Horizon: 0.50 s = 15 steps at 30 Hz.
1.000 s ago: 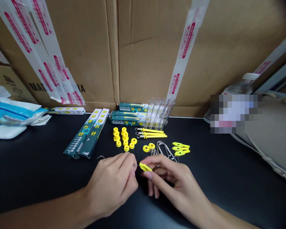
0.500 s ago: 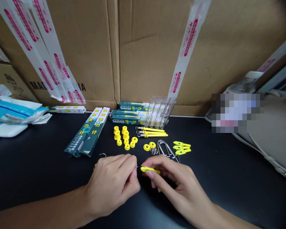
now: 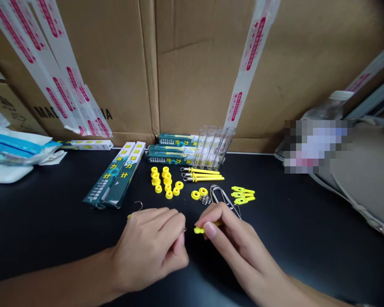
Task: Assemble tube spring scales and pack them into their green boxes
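Note:
My left hand (image 3: 152, 249) is closed in a fist round a piece mostly hidden by the fingers. A small metal loop (image 3: 184, 230) pokes out by its thumb, and a wire hook (image 3: 138, 205) with a bit of yellow shows past the far side of the fist. Between thumb and forefinger of my right hand (image 3: 233, 243), a small bright yellow plastic tab (image 3: 199, 230) is pinched, pointing left towards the loop. Loop and tab are apart. Similar flat yellow tabs (image 3: 243, 195) lie beyond my right hand, near large metal wire hooks (image 3: 222, 197).
Yellow plugs (image 3: 165, 178), yellow rings (image 3: 196, 195), small springs (image 3: 205, 199) and yellow rods with metal springs (image 3: 205, 178) lie mid-table. Behind stand clear tubes (image 3: 216, 149) and green printed boxes (image 3: 118, 175). A bottle (image 3: 326, 111) and a grey bag (image 3: 365, 170) are at right.
My right hand has turned and drawn slightly right with the yellow tab, whose fingers now cover more of it. The gap to the loop at my left hand is wider.

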Available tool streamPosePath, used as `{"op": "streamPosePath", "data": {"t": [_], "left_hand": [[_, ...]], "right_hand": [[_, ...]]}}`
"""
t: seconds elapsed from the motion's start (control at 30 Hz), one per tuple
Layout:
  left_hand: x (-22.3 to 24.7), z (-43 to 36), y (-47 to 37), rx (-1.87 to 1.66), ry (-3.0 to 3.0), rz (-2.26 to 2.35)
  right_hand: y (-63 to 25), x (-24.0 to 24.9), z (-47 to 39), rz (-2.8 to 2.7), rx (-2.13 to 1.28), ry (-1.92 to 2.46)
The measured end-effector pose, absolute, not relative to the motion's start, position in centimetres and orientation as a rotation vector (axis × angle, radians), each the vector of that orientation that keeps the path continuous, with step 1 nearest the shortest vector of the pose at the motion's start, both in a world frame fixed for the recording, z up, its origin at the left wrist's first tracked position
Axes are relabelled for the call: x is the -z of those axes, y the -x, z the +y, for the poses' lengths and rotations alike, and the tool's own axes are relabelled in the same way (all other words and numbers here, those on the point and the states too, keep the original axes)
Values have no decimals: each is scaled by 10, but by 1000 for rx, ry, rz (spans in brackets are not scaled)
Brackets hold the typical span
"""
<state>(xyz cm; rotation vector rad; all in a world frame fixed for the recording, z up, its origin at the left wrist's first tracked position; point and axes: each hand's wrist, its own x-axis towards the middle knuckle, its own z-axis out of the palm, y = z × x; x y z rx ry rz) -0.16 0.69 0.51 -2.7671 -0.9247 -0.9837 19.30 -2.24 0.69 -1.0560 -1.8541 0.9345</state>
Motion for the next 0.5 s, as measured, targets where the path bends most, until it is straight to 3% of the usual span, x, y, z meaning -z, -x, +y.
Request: {"op": "streamPosePath", "data": {"t": [0.2, 0.5], "left_hand": [[-6, 6, 0, 987, 2657, -831], [-6, 5, -1, 966, 2570, -809]], "right_hand": [[-195, 5, -17, -1714, -968, 979], [-199, -2, -16, -1749, -695, 821]]}}
